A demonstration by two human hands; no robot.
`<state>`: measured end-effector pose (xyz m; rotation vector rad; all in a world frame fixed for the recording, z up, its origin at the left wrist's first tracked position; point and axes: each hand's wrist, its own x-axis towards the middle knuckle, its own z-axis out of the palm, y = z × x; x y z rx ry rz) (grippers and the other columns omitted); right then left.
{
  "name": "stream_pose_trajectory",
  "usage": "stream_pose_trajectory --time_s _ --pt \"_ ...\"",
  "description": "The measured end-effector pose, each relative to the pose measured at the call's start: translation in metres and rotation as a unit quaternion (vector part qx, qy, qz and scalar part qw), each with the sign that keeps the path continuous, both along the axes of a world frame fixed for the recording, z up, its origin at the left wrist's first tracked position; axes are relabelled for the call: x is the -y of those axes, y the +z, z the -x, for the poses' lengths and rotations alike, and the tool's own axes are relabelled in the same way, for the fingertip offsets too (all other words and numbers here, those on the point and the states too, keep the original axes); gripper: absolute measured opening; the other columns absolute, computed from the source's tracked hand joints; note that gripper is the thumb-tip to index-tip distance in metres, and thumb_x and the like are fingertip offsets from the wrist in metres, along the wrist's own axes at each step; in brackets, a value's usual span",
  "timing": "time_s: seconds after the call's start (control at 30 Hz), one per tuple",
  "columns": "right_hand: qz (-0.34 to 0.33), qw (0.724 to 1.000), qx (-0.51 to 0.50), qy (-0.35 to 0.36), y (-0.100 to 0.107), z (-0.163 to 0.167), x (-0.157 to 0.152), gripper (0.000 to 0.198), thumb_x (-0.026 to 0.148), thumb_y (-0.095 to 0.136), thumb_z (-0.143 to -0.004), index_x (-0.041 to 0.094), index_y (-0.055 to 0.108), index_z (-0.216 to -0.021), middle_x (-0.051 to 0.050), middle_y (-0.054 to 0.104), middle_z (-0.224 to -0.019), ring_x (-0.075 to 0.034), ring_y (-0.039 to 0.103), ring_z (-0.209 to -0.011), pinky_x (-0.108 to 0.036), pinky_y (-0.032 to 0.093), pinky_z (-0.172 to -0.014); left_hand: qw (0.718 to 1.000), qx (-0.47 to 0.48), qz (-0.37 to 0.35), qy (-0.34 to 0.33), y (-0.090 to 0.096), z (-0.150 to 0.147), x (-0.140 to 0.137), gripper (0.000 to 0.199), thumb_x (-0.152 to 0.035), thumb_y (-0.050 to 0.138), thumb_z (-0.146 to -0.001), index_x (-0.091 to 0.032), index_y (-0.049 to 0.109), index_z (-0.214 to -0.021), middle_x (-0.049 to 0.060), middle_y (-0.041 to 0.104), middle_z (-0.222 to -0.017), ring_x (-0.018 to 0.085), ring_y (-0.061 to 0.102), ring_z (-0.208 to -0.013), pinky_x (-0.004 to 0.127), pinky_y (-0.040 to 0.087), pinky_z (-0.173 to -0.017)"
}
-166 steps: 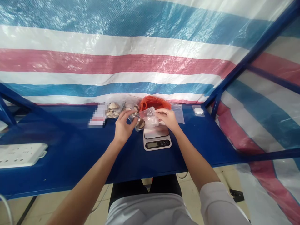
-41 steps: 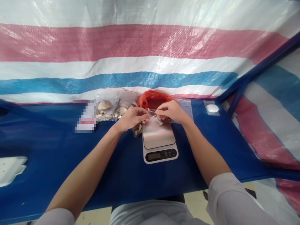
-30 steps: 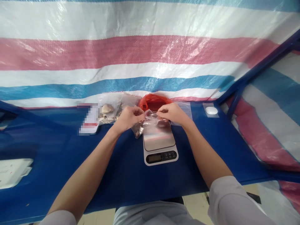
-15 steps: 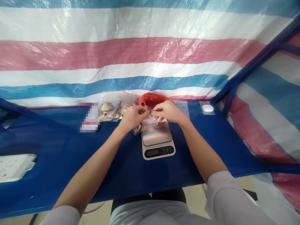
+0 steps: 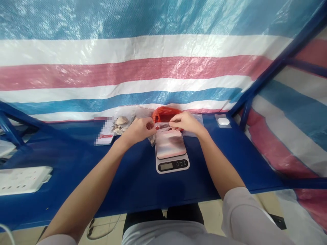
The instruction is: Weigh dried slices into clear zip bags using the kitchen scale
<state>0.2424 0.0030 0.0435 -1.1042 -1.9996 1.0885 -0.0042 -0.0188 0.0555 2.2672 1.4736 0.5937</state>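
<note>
My left hand [image 5: 142,130] pinches the left side of a clear plastic bag [image 5: 163,126], and my right hand [image 5: 186,123] pinches its right side. The bag's top is stretched between them, over the far end of a white kitchen scale [image 5: 171,146] with a shiny plate. Small brownish pieces show in the bag's lower part, beside the scale's left edge. Behind the hands lies an orange-red plastic bag or basket [image 5: 163,112]. Left of my left hand are clear bags holding pale shell-like or stone-like pieces [image 5: 120,123], partly hidden by the hand.
A partly blurred-out card or box [image 5: 105,136] lies left of the bags. Flat clear bags [image 5: 196,119] are behind my right hand. A white rounded object [image 5: 223,121] sits farther right, and a white power strip [image 5: 22,181] at left. Striped sheeting [image 5: 143,71] hangs behind the blue table.
My hands have moved apart, pulling the bag's top wider between them. The scale's plate is more exposed. The view has tilted upward slightly.
</note>
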Motion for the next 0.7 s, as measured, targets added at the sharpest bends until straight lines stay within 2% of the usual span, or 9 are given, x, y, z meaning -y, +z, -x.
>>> stream_pose_trajectory --time_s 0.07,0.13,0.23,0.3,0.37,0.43,0.5,0.6,0.7 --pt "-0.015 1.0 0.002 0.004 0.0 -0.001 0.0 0.022 0.032 0.063 -0.083 0.016 0.075 -0.073 -0.002 0.072 -0.068 -0.011 0.059 -0.054 -0.022 0.044 -0.052 0.997 0.058 0.027 -0.037 -0.003 0.006 -0.005 0.035 -0.048 0.064 -0.085 -0.019 0.069 -0.102 0.006 0.074 -0.094 0.021 0.065 -0.082 0.033 0.052 -0.079" --pt "-0.022 1.0 -0.003 0.013 -0.001 -0.002 -0.001 0.024 0.034 0.062 -0.085 0.016 0.076 -0.075 -0.003 0.073 -0.072 -0.012 0.061 -0.058 -0.023 0.044 -0.055 0.991 0.101 0.061 -0.067 -0.006 0.011 -0.011 0.056 -0.053 0.07 -0.082 -0.02 0.063 -0.126 0.01 0.071 -0.121 0.026 0.066 -0.106 0.039 0.051 -0.095" --pt "-0.036 0.999 -0.013 0.027 -0.004 -0.003 -0.003 0.025 0.036 0.062 -0.087 0.017 0.077 -0.078 -0.002 0.074 -0.074 -0.013 0.063 -0.065 -0.023 0.046 -0.061 0.983 0.108 0.105 -0.107 -0.008 0.015 -0.019 0.075 -0.053 0.078 -0.076 -0.022 0.055 -0.14 0.012 0.061 -0.142 0.03 0.058 -0.126 0.044 0.044 -0.109" --pt "-0.043 0.998 -0.02 0.028 -0.006 -0.003 -0.005 0.027 0.039 0.063 -0.087 0.017 0.077 -0.08 -0.002 0.075 -0.076 -0.014 0.065 -0.069 -0.024 0.046 -0.064 0.98 0.085 0.129 -0.122 -0.006 0.015 -0.023 0.082 -0.053 0.082 -0.072 -0.021 0.054 -0.142 0.011 0.063 -0.14 0.03 0.06 -0.122 0.041 0.045 -0.106" --pt "-0.038 0.998 -0.03 0.027 -0.007 -0.004 -0.005 0.029 0.043 0.064 -0.087 0.017 0.077 -0.081 -0.002 0.076 -0.077 -0.015 0.066 -0.071 -0.024 0.047 -0.066 0.977 0.057 0.161 -0.129 -0.003 0.015 -0.026 0.084 -0.052 0.084 -0.07 -0.021 0.054 -0.142 0.008 0.07 -0.125 0.026 0.066 -0.106 0.034 0.049 -0.094" --pt "-0.031 0.998 -0.046 0.027 -0.008 -0.004 -0.005 0.031 0.045 0.064 -0.088 0.017 0.077 -0.08 -0.003 0.076 -0.079 -0.016 0.067 -0.072 -0.026 0.049 -0.069 0.973 0.032 0.184 -0.138 0.0 0.016 -0.029 0.078 -0.051 0.083 -0.071 -0.021 0.058 -0.14 0.003 0.074 -0.109 0.022 0.066 -0.091 0.028 0.049 -0.081" --pt "-0.033 0.997 -0.065 0.024 -0.01 -0.005 -0.005 0.031 0.046 0.065 -0.087 0.018 0.077 -0.081 -0.003 0.076 -0.08 -0.017 0.069 -0.075 -0.027 0.051 -0.073 0.969 0.008 0.193 -0.153 0.001 0.017 -0.031 0.069 -0.049 0.083 -0.072 -0.022 0.063 -0.133 0.001 0.074 -0.103 0.019 0.064 -0.085 0.025 0.046 -0.075" --pt "-0.038 0.996 -0.085 0.006 -0.016 -0.006 -0.007 0.03 0.046 0.067 -0.086 0.018 0.078 -0.082 -0.003 0.077 -0.083 -0.018 0.07 -0.078 -0.028 0.053 -0.077 0.964 -0.019 0.199 -0.175 0.001 0.02 -0.035 0.06 -0.047 0.082 -0.072 -0.022 0.068 -0.124 0.003 0.074 -0.104 0.02 0.065 -0.085 0.027 0.046 -0.075" --pt "-0.036 0.994 -0.098 -0.029 -0.023 -0.009 -0.008 0.027 0.045 0.071 -0.084 0.019 0.079 -0.085 -0.004 0.078 -0.087 -0.02 0.072 -0.082 -0.03 0.055 -0.08 0.962 -0.022 0.206 -0.18 0.001 0.021 -0.036 0.056 -0.046 0.079 -0.075 -0.022 0.068 -0.124 0.003 0.074 -0.103 0.022 0.067 -0.089 0.029 0.047 -0.079"
